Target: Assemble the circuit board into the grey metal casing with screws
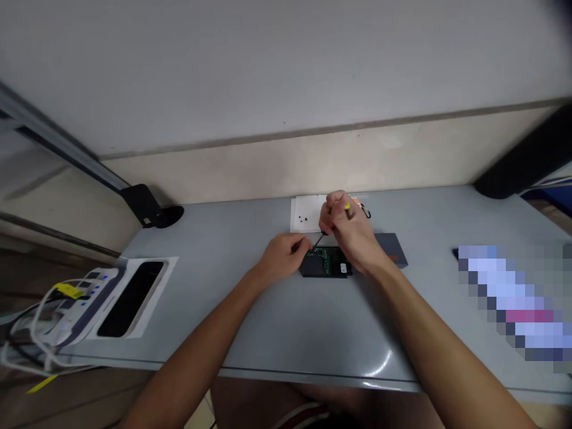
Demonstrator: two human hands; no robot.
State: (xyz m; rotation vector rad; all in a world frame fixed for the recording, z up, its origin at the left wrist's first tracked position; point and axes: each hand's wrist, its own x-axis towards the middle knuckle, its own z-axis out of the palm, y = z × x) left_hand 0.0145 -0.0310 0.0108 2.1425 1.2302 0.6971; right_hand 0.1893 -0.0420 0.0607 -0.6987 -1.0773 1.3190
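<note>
- Green circuit board (328, 260) faces up on a dark drive body (313, 266), lying flat on the grey desk (286, 316) toward the middle of its far edge; board-up is the way that exposes the fasteners to a tool from above.
- Left hand (283, 255) rests on the desk at the drive's left end, fingers curled narrow against its corner; judged a steadying hold, so the drive does not turn under the tool.
- Right hand (346, 229) is closed round a small screwdriver (333, 223) with a yellow cap; shaft slants down and left, tip at the board's far left corner; wrist hangs over the drive's right end.
- White paper (306, 213) lies at the far edge just behind the drive; a few tiny dark screws (303, 220) sit on it; pale ground likely keeps them visible and together.
- Grey cover plate (393, 247) lies just right of the drive, partly hidden by the right wrist.
- Black lamp base (154, 211) stands at the far left corner; white device with cables (84, 298) occupies the near left corner, well apart.
</note>
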